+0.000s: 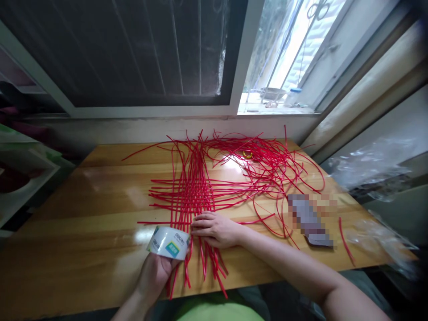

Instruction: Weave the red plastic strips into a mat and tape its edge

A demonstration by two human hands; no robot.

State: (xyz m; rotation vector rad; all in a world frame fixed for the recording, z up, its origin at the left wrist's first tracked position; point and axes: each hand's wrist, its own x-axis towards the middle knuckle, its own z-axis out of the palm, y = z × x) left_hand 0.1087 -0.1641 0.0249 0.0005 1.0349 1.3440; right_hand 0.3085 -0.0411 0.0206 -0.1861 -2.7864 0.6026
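A roll of clear tape (170, 243) with printed labels is held in my left hand (157, 270), above the near end of the red strips. My right hand (216, 229) lies on the strips just right of the roll, its fingers stretched out and pointing left. Under and beyond it, long thin red strips (197, 196) cross each other in a woven grid on the table. Lengthwise ends splay toward the table's near edge. One crosswise strip (150, 222) runs apart from the others and passes beneath my right hand. What lies under my fingers is hidden.
A tangled heap of loose red strips (267, 156) spreads at the back right of the wooden table (83, 232), with a small yellow ring (247, 154) among them. A dark flat object (321, 240), partly pixelated, lies at right near a short red strip (346, 240). Clear plastic (377, 169) hangs beyond.
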